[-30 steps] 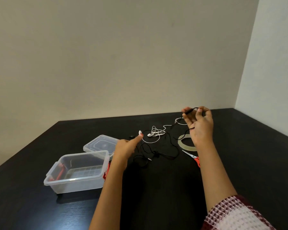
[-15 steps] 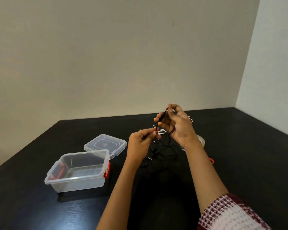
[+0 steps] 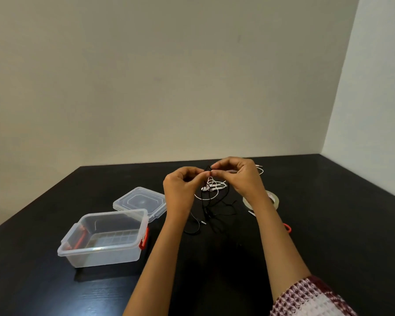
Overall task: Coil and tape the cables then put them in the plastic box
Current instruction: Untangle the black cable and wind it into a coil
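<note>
1. Desk (image 3: 328,224): black, carries everything below.
2. Plastic box (image 3: 100,248): clear, red clips, open, on the desk to my left; I see no cable in it. Its lid (image 3: 139,201) lies flat just behind.
3. Left hand (image 3: 180,190) and right hand (image 3: 240,176): raised over the desk's middle, fingertips meeting. Each grip is a narrow pinch of thumb and forefinger on the black cable, the other fingers curled.
4. Tape roll (image 3: 273,198): clear, flat, just beside my right wrist. A red scissors handle (image 3: 287,228) shows beyond my right forearm.
5. Black cable (image 3: 206,208): held at its top, uncoiled. Its long axis runs near upright from the pinch down to the desk, where the slack sprawls toward me and a plug end points to my right.
6. White cable (image 3: 212,185): tangled heap on the desk behind, untouched.

Handling note, my judgement: I would keep one grip fixed as anchor, feed even loops with the other, and lift the slack clear of the white heap so the two do not snag.
</note>
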